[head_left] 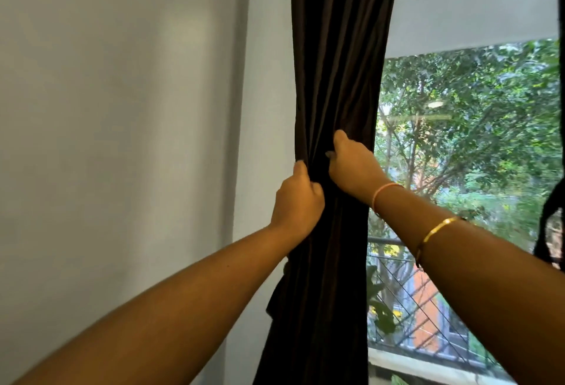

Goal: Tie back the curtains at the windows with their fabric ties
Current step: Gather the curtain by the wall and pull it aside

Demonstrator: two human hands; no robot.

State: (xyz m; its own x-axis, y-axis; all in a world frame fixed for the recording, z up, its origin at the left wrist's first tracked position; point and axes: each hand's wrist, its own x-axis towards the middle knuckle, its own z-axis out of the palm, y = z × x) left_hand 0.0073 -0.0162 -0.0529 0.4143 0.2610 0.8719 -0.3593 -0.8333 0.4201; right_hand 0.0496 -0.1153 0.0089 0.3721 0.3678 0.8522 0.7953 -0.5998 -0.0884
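The dark brown curtain (pixel 336 63) hangs at the left edge of the window (pixel 474 140), beside the pale wall (pixel 122 140), cinched to a narrow waist where both hands meet; the left hand (pixel 298 201) curls its fingers (pixel 301 172) round the bunch from the wall side; the right hand (pixel 351 167) pinches folds from the glass side. Keep the pleats stacked evenly and the squeeze firm while the tie goes round; the cloth looks heavy, matte, ribbed in long vertical folds; a loose flap (pixel 278 293) low on the wall-side edge may be the fabric tie, though it is too dark to say.
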